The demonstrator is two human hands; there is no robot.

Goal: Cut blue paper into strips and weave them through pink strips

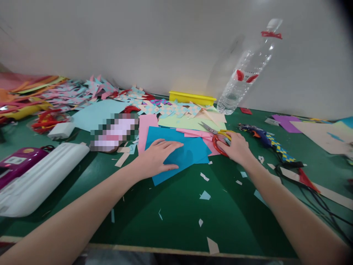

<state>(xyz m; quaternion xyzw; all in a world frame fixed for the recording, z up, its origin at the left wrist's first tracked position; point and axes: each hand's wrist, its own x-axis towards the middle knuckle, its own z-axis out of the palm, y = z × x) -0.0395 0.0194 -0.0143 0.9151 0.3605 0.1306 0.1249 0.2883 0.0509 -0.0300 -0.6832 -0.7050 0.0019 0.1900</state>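
Note:
Blue paper sheets (pixel 179 158) lie on the green table at the centre, partly over pink paper (pixel 148 127). My left hand (pixel 157 158) rests over the left part of the blue sheets, its fingers and thumb apart, holding nothing. To the right, my right hand (pixel 237 147) is on the handles of the scissors (pixel 217 137), one red and one yellow. The scissor blades are parted and point up and left, above folded pink strips (pixel 193 133). Fingers of my right hand are partly hidden behind the handles.
A tilted plastic bottle (pixel 245 77) leans against the wall behind. At the left are a white plastic device (pixel 46 176), a purple device (pixel 22 163) and a blurred phone (pixel 117 132). Cables (pixel 311 191) and a woven strap (pixel 278 147) lie right. Paper scraps (pixel 205 195) dot the front.

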